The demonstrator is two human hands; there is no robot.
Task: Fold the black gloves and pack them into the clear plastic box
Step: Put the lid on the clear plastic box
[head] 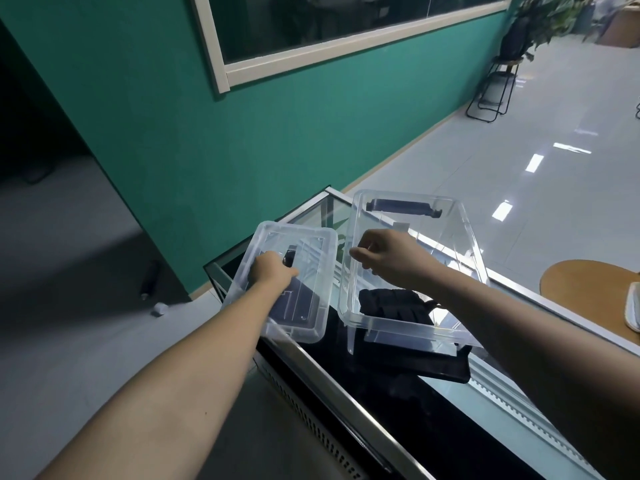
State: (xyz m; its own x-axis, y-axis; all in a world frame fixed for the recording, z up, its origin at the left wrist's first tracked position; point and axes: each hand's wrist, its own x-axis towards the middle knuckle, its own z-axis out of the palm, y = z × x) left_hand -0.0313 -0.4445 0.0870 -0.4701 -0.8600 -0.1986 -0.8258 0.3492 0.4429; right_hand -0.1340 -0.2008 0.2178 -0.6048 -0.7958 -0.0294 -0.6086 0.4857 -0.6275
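Note:
The clear plastic box (460,237) stands on a glass-topped counter, with black latches at its far and near ends. Folded black gloves (391,304) lie inside it near the front wall. My right hand (384,258) grips the box's left rim, thumb and fingers pinched on the wall. To the left, the clear lid (311,317) lies flat on the counter's corner, partly past the edge. My left hand (270,273) rests on the lid with its fingers closed at a black handle in the lid's middle.
The counter (381,403) has a dark top and metal edges, and runs from the near right to the far left. A black flat object (446,370) lies under the box's front. A round wooden table (585,282) is at the right. Green wall behind, tiled floor beyond.

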